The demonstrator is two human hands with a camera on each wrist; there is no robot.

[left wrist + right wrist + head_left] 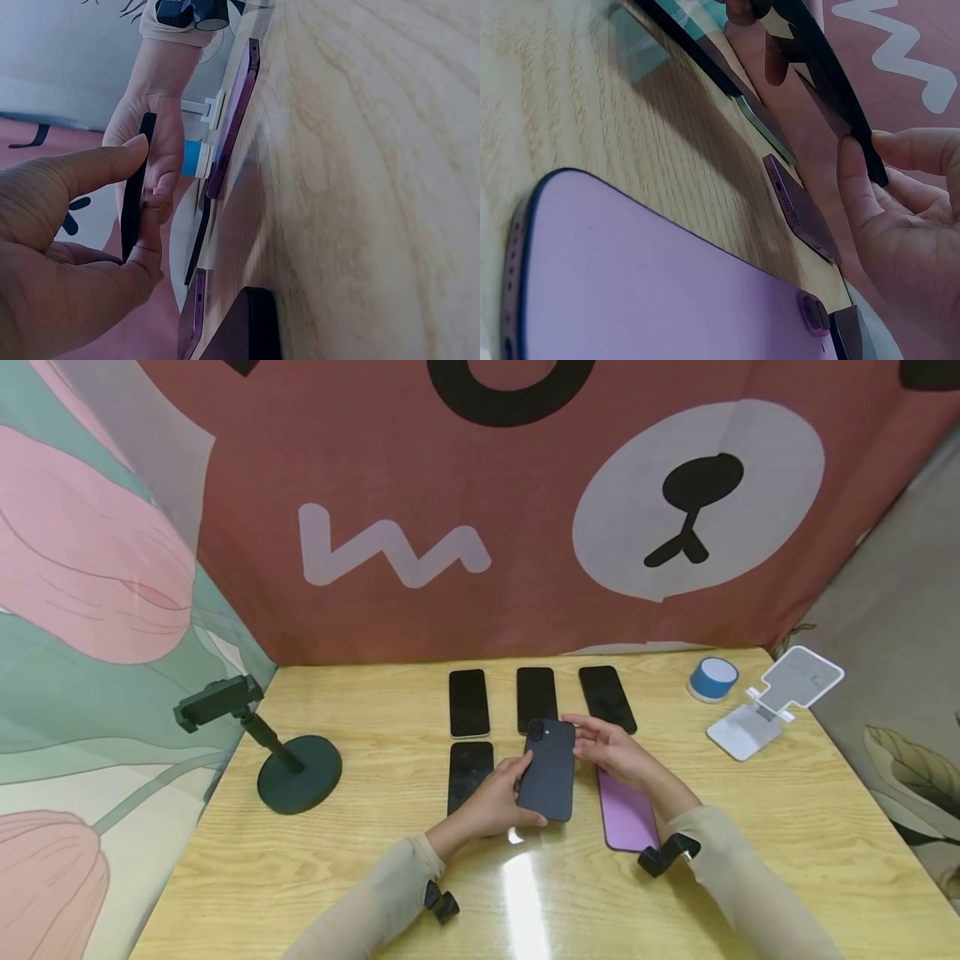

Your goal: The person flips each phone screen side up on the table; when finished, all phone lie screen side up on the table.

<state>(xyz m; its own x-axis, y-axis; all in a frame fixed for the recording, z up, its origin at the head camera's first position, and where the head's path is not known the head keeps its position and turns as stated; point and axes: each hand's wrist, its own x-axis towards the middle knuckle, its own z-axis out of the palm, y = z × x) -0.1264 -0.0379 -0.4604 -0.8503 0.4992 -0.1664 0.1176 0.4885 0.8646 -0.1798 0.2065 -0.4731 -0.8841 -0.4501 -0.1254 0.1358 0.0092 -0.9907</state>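
Observation:
A dark blue-black smartphone (pixel 551 781) is held back side up above the table, its camera bump at the upper left corner. My left hand (pixel 491 802) grips its left and lower edge, with thumb and fingers on opposite faces in the left wrist view. My right hand (pixel 618 756) pinches the phone's right edge near the top; the right wrist view shows its thumb (pixel 859 176) on one face. Beneath my right forearm lies a purple smartphone (pixel 628 818), back up. Another black phone (pixel 468 768) is partly covered by my left hand.
Along the back lie three more dark phones, at left (pixel 469 703), middle (pixel 536 693) and right (pixel 607 697). A dark green phone stand (pixel 300 777) is on the left. At the right are a blue-and-white round device (pixel 712 678) and a white folding stand (pixel 746 731).

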